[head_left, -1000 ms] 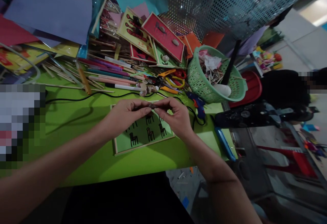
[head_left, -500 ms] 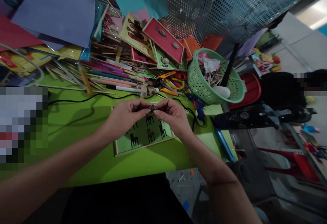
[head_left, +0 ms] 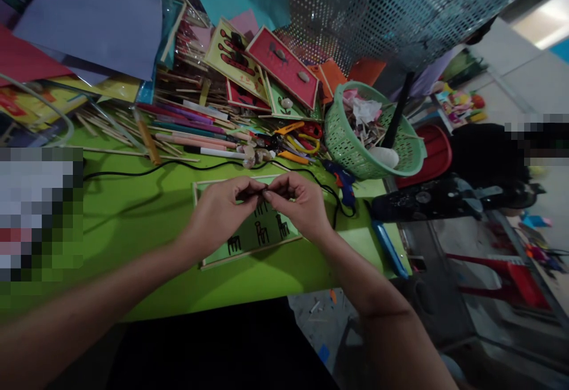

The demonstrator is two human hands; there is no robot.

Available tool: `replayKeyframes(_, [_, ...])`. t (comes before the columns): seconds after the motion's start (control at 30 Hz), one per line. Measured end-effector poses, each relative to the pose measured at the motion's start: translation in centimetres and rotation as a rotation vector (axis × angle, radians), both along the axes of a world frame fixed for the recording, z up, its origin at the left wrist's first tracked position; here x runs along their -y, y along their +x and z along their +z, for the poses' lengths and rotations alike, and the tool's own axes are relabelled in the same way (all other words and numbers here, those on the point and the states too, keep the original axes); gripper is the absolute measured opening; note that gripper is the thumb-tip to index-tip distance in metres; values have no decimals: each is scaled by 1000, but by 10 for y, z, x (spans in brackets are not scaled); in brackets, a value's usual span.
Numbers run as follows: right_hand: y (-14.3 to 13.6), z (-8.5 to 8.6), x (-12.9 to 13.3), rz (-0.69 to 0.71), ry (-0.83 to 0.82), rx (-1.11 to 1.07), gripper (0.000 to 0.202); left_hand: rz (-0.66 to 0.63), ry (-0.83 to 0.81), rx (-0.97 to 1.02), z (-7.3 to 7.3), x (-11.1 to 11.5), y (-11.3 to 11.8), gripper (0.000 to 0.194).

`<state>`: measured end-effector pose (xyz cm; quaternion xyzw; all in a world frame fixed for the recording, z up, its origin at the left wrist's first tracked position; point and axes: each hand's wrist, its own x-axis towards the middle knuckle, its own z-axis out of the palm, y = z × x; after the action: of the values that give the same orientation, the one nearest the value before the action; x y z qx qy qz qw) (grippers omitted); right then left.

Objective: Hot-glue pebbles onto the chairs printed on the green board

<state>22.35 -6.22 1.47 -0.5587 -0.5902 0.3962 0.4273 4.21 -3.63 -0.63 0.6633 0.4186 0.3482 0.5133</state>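
My left hand (head_left: 224, 206) and my right hand (head_left: 299, 200) meet fingertip to fingertip, thumbs and forefingers pinched. Between them is a small dark piece (head_left: 265, 188), mostly hidden by the fingers, its kind unclear. Below lies a green framed picture board (head_left: 246, 253) edged with pale sticks, bearing several small dark chair shapes (head_left: 262, 233). Both hands are held over it and cover its upper part. To the right of my right hand, a blue glue gun (head_left: 345, 185) rests on the green table (head_left: 146, 271), its black cord running behind the board.
A green basket (head_left: 373, 165) of scraps stands at the back right. Scissors (head_left: 302, 142), several markers (head_left: 195, 138), sticks and shells (head_left: 254, 156) lie behind my hands. Decorated boards (head_left: 284, 67) are piled further back. A blue flat object (head_left: 391, 251) sits at the right edge.
The small dark piece showed between my fingertips before and is now more covered. My left fingers have curled and tilted slightly; the board and the things around it stay put.
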Motion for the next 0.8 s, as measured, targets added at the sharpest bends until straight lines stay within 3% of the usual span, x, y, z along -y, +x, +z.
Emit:
replayKeyframes(0.13, [-2,-1,0,-3,13,-3,13,14,-11,2,-3,1,0,20])
replayKeyframes(0.4, [1,-1,0,25,-62,-96,16,23,-66,26,7,-2,1,23])
replayKeyframes(0.8, [-7,-6,0,-46,-21,-99,19,74,101,-37,2,6,2,14])
